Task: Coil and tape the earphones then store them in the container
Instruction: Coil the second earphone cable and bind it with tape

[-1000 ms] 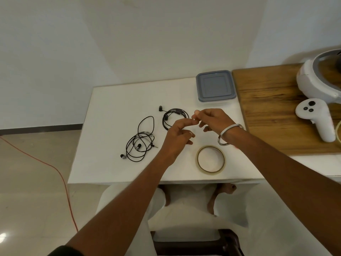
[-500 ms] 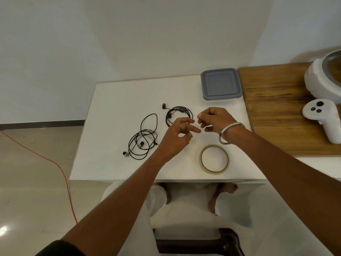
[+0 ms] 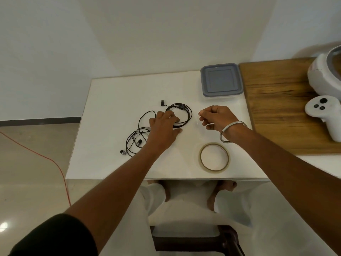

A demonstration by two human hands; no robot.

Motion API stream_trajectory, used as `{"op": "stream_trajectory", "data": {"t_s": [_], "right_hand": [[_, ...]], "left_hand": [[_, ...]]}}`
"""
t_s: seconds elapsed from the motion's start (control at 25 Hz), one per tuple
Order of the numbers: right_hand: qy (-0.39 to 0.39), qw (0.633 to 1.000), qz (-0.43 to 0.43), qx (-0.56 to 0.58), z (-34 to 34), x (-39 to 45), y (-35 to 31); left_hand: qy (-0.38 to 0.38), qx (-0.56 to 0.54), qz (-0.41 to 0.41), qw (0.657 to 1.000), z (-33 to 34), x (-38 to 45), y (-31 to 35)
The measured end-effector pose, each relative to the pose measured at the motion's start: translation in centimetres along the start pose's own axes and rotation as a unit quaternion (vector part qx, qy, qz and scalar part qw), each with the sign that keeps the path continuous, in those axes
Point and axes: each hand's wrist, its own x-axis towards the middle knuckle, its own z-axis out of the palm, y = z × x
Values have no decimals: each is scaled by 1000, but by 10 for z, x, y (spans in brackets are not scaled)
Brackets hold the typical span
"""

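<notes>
We see our left hand [image 3: 162,124] laid over the near-left part of the coiled black earphones [image 3: 181,114], which lie on the white worktop [image 3: 114,100] a little behind its middle; the fingers curve down onto the cable loop, though we cannot tell whether they actually pinch it. Our right hand [image 3: 216,117] hovers just to the right of that coil, apart from it, with thumb and forefinger closed together on a short strip of clear tape [image 3: 197,120] that hangs below the fingertips. A metal bangle [image 3: 230,133] sits on that wrist.

A second, looser tangle of earphones [image 3: 135,140] lies toward the left edge of the worktop, just left of our left wrist, with its buds near the front-left side. The roll of clear tape [image 3: 214,157] lies flat near the front edge, to the right of centre. The container with its grey lid [image 3: 221,80] on stands at the back-right corner. Bare surface lies between the coil and the container, and along the back edge. To the right, a wooden board [image 3: 276,100] carries a white controller [image 3: 324,115] and a white headset [image 3: 328,74].
</notes>
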Motion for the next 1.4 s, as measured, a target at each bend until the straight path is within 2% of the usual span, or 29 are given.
{"op": "stream_trajectory", "data": {"t_s": [0.2,0.4,0.44,0.56,0.64,0.92,1.12,1.2,1.28,1.4], "right_hand": [[7,1000,-3,12,-1,3,3],[25,999,-23,15,-1,6,6],[30,999,-28,14,-2,7,6],[39,998,-39,6,-2,10,5],[37,998,-45,10,-1,11,5],[26,998,-58,25,2,13,8],[21,997,-61,33,4,13,8],[18,997,-64,37,4,13,8],[4,997,-73,31,5,14,7],[-46,994,-93,42,10,16,4]], "left_hand": [[5,24,15,1000,3,3,-1],[137,-11,3,991,-4,27,5],[123,1,7,992,-6,37,4],[-7,31,25,999,-10,64,-1],[-43,31,28,998,-8,74,-6],[-22,138,5,990,2,76,-12],[62,185,50,980,15,55,-26],[68,191,62,977,14,53,-27],[48,173,92,979,10,55,-27],[-54,58,109,991,-9,53,-15]]}}
